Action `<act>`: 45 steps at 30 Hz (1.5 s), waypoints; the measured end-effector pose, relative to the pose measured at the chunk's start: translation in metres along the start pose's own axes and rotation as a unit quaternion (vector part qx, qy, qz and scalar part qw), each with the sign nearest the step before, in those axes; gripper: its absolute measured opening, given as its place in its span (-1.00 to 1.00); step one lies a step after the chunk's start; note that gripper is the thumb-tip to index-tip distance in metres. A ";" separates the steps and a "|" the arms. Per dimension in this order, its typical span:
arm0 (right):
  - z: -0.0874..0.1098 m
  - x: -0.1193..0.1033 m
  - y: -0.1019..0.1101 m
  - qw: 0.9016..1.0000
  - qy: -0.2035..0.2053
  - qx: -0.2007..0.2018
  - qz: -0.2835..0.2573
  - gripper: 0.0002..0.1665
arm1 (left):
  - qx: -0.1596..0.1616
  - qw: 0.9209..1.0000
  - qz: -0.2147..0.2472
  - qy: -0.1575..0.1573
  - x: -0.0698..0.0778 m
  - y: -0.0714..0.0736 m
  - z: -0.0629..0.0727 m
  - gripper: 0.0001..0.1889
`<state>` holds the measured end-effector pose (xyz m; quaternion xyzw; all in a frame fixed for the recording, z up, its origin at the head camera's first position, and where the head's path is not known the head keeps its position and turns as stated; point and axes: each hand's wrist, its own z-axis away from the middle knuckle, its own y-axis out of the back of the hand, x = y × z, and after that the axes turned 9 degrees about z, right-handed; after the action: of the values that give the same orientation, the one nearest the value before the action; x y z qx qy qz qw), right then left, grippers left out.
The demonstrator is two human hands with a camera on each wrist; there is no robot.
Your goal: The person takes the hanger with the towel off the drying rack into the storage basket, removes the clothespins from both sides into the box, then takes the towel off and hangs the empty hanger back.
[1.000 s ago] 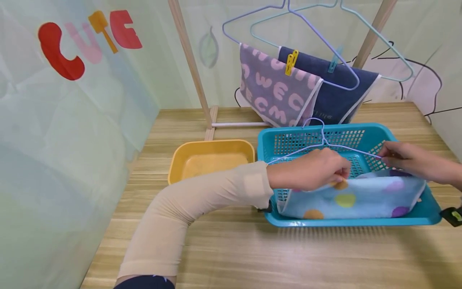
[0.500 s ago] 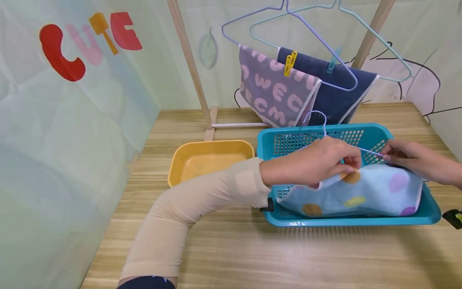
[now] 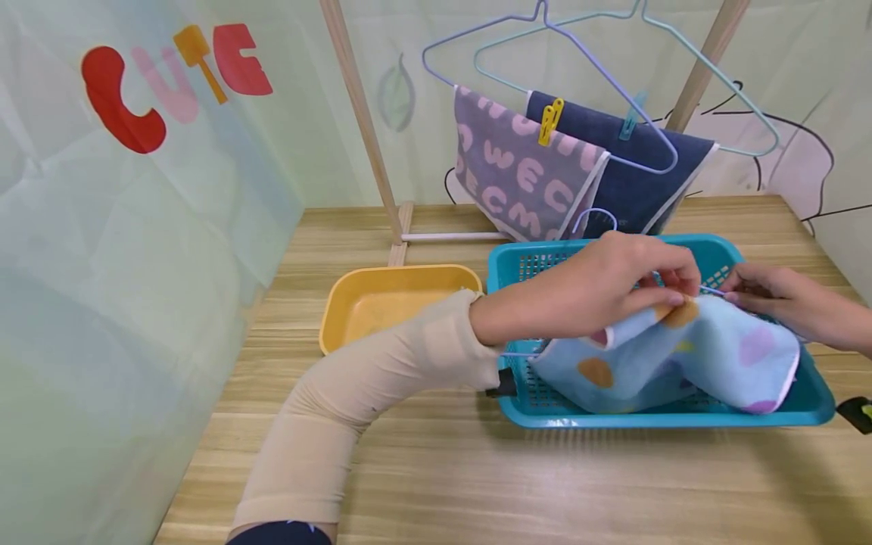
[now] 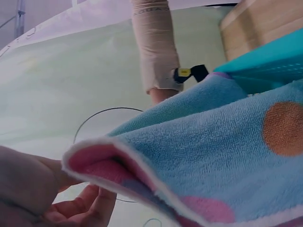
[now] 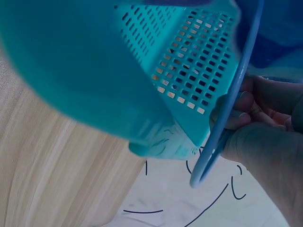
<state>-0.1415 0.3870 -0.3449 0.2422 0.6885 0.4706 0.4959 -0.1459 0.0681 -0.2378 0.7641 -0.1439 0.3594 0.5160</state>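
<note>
My left hand [image 3: 623,280] pinches the upper edge of a light-blue towel [image 3: 739,356] with coloured dots, over the teal basket [image 3: 668,420]. The towel lies folded over a lilac hanger and bunches up under that hand. In the left wrist view the towel [image 4: 203,132] shows a white hem and a pinkish underside beside my fingers [image 4: 102,205]. My right hand [image 3: 777,295] holds the right end of the hanger; in the right wrist view the bent corner of the hanger [image 5: 232,99] passes by my curled fingers. The hanger's hook rises behind my left hand, and most of its bar is hidden.
A yellow tray [image 3: 388,299] stands left of the basket. Behind, a wooden rack [image 3: 364,121] carries two hangers with a lilac lettered towel [image 3: 524,166] and a navy towel [image 3: 633,182], clipped by a yellow clothespin [image 3: 550,121] and a blue clothespin [image 3: 633,115].
My left hand has moved right and slightly up, drawing the towel's edge along so that the cloth bunches and its left part lifts. My right hand keeps its hold on the hanger.
</note>
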 end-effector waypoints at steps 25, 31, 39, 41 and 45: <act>-0.001 0.000 0.002 1.000 -0.027 -0.014 0.003 -0.61 | 0.143 0.978 0.134 -0.070 0.040 0.040 0.018 -0.88; -0.002 -0.001 0.005 0.999 -0.052 0.002 0.014 -0.77 | 0.174 0.970 0.153 -0.074 0.043 0.044 0.025 -0.84; -0.001 0.000 0.010 0.998 -0.058 0.017 0.019 -0.90 | 0.187 0.973 0.130 -0.024 0.032 0.036 0.027 -0.83; 0.000 0.000 0.011 0.997 -0.069 0.019 0.029 -0.92 | 0.180 0.975 0.128 -0.007 0.027 0.033 0.027 -0.84; 0.004 0.000 0.011 0.995 -0.090 0.024 0.035 -0.92 | 0.173 0.977 0.124 0.001 0.015 0.027 0.029 -0.85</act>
<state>-0.1391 0.3934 -0.3351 0.3188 0.6431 0.4473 0.5335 -0.1394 0.0332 -0.2145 0.8175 -0.1728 0.4408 0.3280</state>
